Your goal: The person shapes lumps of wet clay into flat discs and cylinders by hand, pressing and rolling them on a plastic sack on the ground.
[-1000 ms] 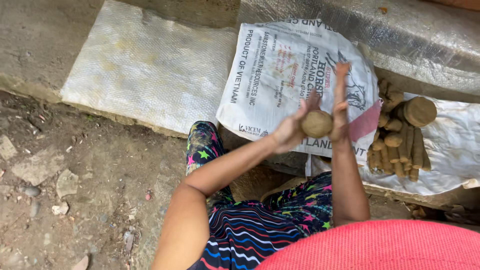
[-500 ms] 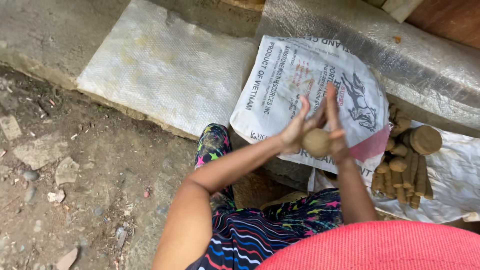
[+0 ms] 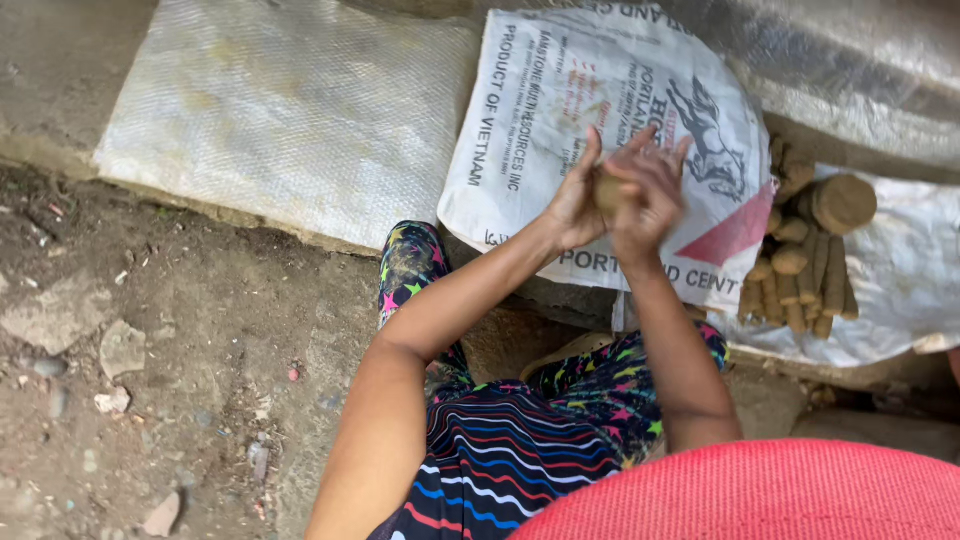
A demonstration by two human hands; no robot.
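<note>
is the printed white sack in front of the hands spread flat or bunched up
Spread flat. The printed white sack lies open over the concrete ledge, its print readable across it, with only slight wrinkles; both hands are held above it.

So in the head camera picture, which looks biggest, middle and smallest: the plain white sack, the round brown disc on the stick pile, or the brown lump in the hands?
1. Plain white sack, clearly the largest.
2 and 3. Round brown disc and brown lump: unsure. The left hand and right hand cover most of the lump, and it sits nearer the camera.
</note>
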